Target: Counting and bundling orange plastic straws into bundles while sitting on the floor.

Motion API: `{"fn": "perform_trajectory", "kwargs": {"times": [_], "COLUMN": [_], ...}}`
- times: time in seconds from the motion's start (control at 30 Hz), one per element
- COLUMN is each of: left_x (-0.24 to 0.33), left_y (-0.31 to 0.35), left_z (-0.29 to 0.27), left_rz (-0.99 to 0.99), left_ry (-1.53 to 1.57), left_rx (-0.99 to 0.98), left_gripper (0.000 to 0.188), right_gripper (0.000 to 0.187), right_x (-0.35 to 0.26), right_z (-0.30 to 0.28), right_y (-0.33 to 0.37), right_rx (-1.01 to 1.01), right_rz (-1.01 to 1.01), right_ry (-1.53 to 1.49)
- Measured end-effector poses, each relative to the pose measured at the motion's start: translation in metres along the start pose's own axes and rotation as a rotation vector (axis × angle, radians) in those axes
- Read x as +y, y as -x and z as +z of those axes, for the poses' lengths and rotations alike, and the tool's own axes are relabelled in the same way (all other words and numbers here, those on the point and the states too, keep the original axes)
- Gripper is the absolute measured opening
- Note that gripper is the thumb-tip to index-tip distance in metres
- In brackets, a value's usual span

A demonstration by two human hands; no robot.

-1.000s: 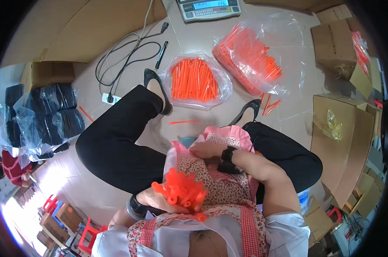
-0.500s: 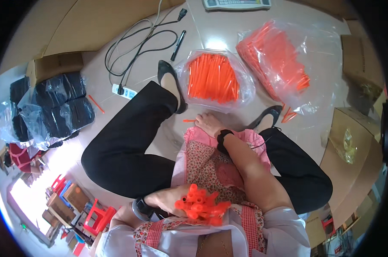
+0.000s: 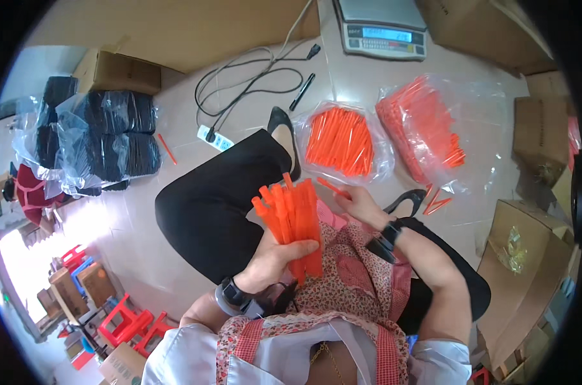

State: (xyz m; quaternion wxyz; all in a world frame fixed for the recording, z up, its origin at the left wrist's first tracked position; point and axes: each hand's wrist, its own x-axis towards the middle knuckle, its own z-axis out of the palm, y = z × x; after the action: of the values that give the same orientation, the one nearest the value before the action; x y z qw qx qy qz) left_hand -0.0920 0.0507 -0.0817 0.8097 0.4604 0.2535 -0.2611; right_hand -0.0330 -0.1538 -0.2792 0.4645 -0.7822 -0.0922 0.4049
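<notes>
Left hand (image 3: pixel 270 258) tight around slender orange plastic tubes (image 3: pixel 298 218), right hand (image 3: pixel 364 207), apart, around one straight tube (image 3: pixel 329 187)

left hand (image 3: pixel 275 258) partly hidden behind orange tubes (image 3: pixel 298 218), scale (image 3: pixel 386 40) cut off at top

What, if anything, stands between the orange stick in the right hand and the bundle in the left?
Nothing visible does: the right hand holds the orange stick with its free end close beside the bundle in the left hand.
</notes>
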Motion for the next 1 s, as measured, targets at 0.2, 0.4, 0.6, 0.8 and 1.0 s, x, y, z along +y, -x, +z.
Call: {"fn": "perform_trajectory", "kwargs": {"times": [0.2,0.4,0.6,0.8,1.0], "left_x": [-0.009,-0.039,-0.053,-0.051,-0.060], "left_y": [0.023,0.040,0.054,0.067,0.065], "left_z": [0.018,0.033,0.022,0.034,0.025], "left_rz": [0.032,0.090,-0.012,-0.101,-0.053], "left_ry": [-0.132,-0.116,-0.035,-0.101,-0.021], "left_rx": [-0.086,-0.171,-0.199,-0.166,-0.179], "left_gripper": [0.041,0.037,0.045,0.059,0.040], "right_gripper": [0.023,0.017,0.015,0.025,0.016], "right_x": [-0.136,-0.141,-0.113,-0.131,-0.118], "right_z": [-0.031,-0.005,0.015,0.020,0.021], "right_y": [0.125,0.166,0.181,0.187,0.190], "right_rx": [0.119,0.237,0.159,0.024,0.014], "right_rz": [-0.134,-0.218,-0.116,-0.191,-0.135], "right_ry": [-0.454,-0.452,-1.100,-1.059,-1.185]}}
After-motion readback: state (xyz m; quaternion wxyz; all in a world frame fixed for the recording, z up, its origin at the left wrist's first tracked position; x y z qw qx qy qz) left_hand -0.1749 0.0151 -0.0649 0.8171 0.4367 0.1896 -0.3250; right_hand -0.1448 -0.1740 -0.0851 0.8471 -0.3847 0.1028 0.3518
